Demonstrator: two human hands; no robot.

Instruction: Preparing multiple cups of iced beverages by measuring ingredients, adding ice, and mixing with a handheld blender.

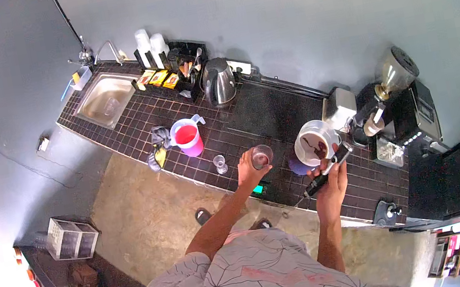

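My left hand is around a clear drinking glass with a little pinkish content at its bottom. Just below that hand glows the green display of a digital scale; whether the glass rests on it, I cannot tell. My right hand grips a black handheld tool with a grey end and a thin rod pointing down-left. Behind it, a translucent white plastic tub has dark brown matter inside, beside a purple object. A small clear double-ended jigger stands left of the glass.
A plastic measuring jug of pink-red liquid stands by a dark cloth. Along the wall are a sink, an organizer with cups and sachets, and an electric kettle. To the right are a coffee grinder and an espresso machine.
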